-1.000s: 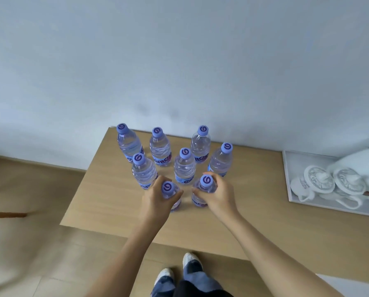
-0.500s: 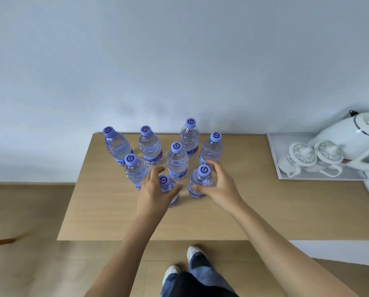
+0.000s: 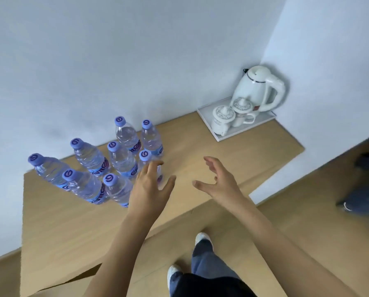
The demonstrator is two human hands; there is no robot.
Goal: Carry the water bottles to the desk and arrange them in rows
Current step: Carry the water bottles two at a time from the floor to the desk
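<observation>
Several clear water bottles (image 3: 123, 161) with purple caps stand close together in rows on the left part of the light wooden desk (image 3: 72, 224). My left hand (image 3: 149, 187) hovers with spread fingers just right of the nearest bottles and hides part of one bottle (image 3: 146, 157); it holds nothing. To its right, above bare desk, my right hand (image 3: 217, 181) is empty too, its fingers loosely bent. Neither hand grips a bottle.
A white tray (image 3: 226, 136) at the desk's far right corner carries a white kettle (image 3: 258, 88) and two lidded cups (image 3: 224, 118). Walls bound the desk behind and at right. My feet (image 3: 200, 239) stand below the front edge. Another person's legs (image 3: 363, 194) show at far right.
Both hands have let go of the two front bottles and pulled back to the right, open. The view has swung and tilted, bringing the kettle corner into sight.
</observation>
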